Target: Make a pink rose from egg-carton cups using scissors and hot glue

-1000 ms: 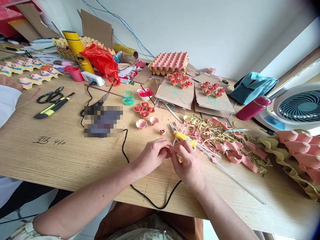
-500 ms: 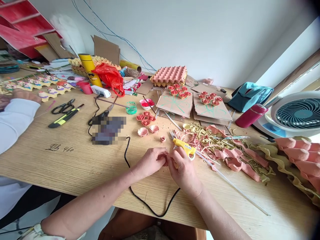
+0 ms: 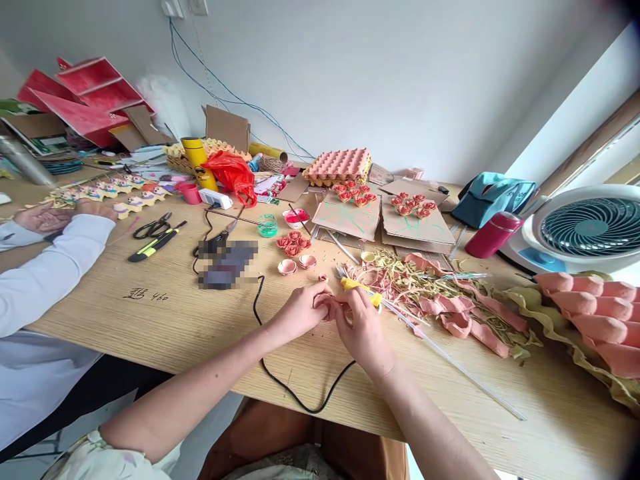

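My left hand (image 3: pixel 303 312) pinches a small pink egg-carton piece (image 3: pixel 327 307), curled like petals and partly hidden by the fingers. Against its other side, my right hand (image 3: pixel 363 330) has its fingers closed on the same piece. Just behind the right hand lies a yellow glue gun (image 3: pixel 361 291) with a clear glue stick (image 3: pixel 460 369) trailing to the right. A tiny rolled pink bud (image 3: pixel 323 278) sits beyond my fingers. Two pale pink cups (image 3: pixel 287 267) and a cluster of red-painted paper flowers (image 3: pixel 293 244) stand farther back.
Pink and olive scraps (image 3: pixel 430 293) spread to the right, near stacked egg trays (image 3: pixel 600 313). A black cord (image 3: pixel 290 383) loops before me. Cardboard sheets (image 3: pixel 347 217) bear red flowers. Scissors (image 3: pixel 153 227) and a cutter (image 3: pixel 157 244) lie left, near a co-worker's sleeve (image 3: pixel 75 267).
The view has shifted, showing more of the left side and the co-worker's hands. My hands stay together at the pink piece, which now shows more between my fingers.
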Motion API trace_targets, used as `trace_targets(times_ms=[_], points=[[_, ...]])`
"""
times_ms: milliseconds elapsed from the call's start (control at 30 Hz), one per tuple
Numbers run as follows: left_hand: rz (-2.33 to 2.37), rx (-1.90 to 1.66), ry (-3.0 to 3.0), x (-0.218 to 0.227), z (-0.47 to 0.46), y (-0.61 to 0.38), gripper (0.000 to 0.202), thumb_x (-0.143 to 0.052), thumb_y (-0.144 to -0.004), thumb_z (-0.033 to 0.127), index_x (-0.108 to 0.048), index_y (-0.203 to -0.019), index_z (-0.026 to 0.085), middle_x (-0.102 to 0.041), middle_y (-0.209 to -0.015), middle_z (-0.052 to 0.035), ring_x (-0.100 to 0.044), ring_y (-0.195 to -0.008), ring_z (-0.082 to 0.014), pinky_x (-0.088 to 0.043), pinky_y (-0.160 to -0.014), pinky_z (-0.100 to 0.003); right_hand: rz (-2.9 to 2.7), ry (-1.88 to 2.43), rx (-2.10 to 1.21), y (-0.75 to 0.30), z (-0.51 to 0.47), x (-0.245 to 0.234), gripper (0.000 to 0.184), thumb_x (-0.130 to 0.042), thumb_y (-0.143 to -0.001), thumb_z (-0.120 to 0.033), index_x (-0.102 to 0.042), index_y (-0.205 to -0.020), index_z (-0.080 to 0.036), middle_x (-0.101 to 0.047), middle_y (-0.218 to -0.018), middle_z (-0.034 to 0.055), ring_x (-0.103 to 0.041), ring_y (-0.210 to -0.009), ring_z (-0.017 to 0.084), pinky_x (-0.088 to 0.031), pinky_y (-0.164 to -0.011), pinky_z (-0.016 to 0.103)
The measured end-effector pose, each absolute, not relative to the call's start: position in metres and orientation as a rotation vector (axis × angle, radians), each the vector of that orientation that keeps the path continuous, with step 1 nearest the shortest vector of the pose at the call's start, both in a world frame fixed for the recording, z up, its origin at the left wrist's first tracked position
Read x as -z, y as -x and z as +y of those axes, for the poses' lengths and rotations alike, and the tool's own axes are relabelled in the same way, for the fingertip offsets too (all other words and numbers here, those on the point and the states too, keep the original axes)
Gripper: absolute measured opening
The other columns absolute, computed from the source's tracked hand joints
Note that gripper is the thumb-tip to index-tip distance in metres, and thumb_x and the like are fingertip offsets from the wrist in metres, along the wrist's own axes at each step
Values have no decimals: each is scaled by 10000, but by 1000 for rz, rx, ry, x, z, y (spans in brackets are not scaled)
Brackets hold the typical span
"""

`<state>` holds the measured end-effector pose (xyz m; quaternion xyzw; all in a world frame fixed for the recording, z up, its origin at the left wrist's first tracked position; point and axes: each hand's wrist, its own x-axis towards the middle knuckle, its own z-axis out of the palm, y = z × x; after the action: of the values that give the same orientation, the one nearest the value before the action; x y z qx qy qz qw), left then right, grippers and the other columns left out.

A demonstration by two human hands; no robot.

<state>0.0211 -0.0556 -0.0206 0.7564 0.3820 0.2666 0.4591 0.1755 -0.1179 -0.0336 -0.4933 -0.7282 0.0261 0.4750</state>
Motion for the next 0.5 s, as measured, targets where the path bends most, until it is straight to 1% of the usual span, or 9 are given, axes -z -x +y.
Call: trace_targets(times_ms=[67, 167, 300, 500], points=[[919, -697, -1900, 21, -57, -20, 88, -521, -791, 111, -572, -821, 177, -602, -638, 44, -518, -566, -89, -364, -513, -176, -1790, 1199, -60, -173, -119, 34, 147, -483, -973, -102, -505, -900, -228, -537, -857, 37, -547, -739, 178, -488, -655, 300], [918, -722, -1940, 20, -62, -18, 83, -528, -781, 104, -570, -807, 171, -580, -625, 45, -512, -589, -90, -358, -532, -179, -1792, 1198, -67, -170, -121, 34, 165, -479, -975, -114, -479, -858, -231, -516, -825, 25, -526, -731, 179, -474, -657, 305], [958, -670, -1891, 16, -68, -16, 125, -486, -801, 100, -579, -839, 174, -571, -606, 54, -499, -539, -86, -374, -528, -191, -1786, 1172, -118, -169, -121, 34, 164, -474, -977, -118, -481, -857, -229, -516, -822, 17, -535, -742, 177, -480, -676, 307], [1032, -662, -1916, 16, -73, -12, 135, -513, -751, 80, -602, -808, 164, -638, -644, 31, -570, -601, -113, -410, -559, -204, -1846, 1140, -188, -168, -124, 33, 157, -480, -977, -111, -485, -869, -225, -530, -857, 28, -558, -769, 178, -493, -687, 301]])
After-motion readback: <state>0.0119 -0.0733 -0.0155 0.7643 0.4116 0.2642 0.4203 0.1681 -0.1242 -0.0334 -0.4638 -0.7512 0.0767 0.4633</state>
